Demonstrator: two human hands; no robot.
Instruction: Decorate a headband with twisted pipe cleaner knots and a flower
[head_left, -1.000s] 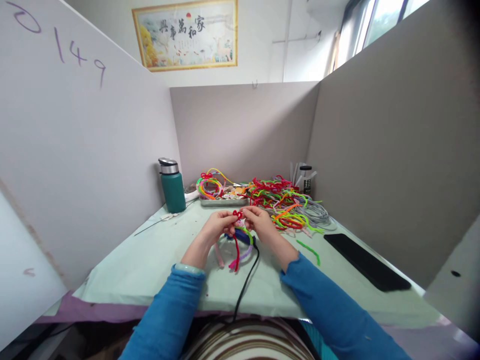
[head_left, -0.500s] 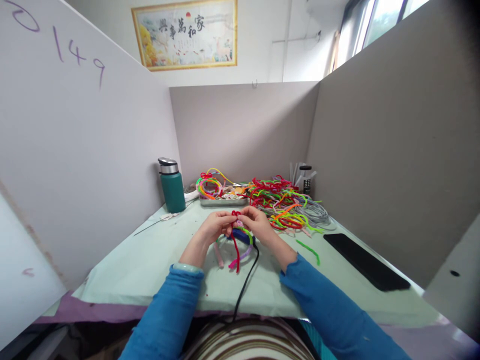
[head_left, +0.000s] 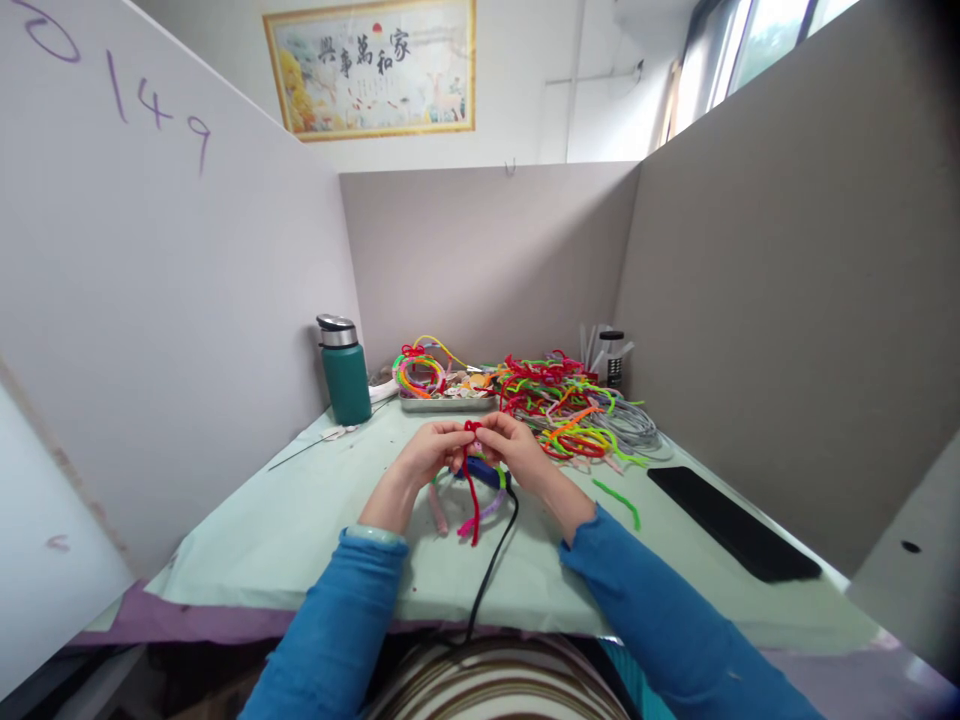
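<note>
Both my hands meet over the near middle of the table, pinching a red pipe cleaner [head_left: 472,500] bent into small loops at the top, its tail hanging down. My left hand [head_left: 433,450] grips it from the left, fingers curled. From the right, my right hand [head_left: 511,440] pinches the loops between thumb and forefinger. Below the fingers hangs a curved, multicoloured pipe-cleaner band [head_left: 491,508] in green, lilac and pink; the hands cover its upper part. Behind it lies a dark blue object [head_left: 480,472] with a black cable [head_left: 491,570], its kind unclear.
A tangled heap of pipe cleaners [head_left: 555,400] lies at the back right, beside a metal tray [head_left: 450,405] of small pieces. A green bottle [head_left: 346,375] stands at the back left. A black phone-like slab [head_left: 731,522] and a green pipe-cleaner piece [head_left: 616,502] lie to the right.
My fingers have shifted slightly on the red loops, which now look more covered and bunched. Everything else stays in place.
</note>
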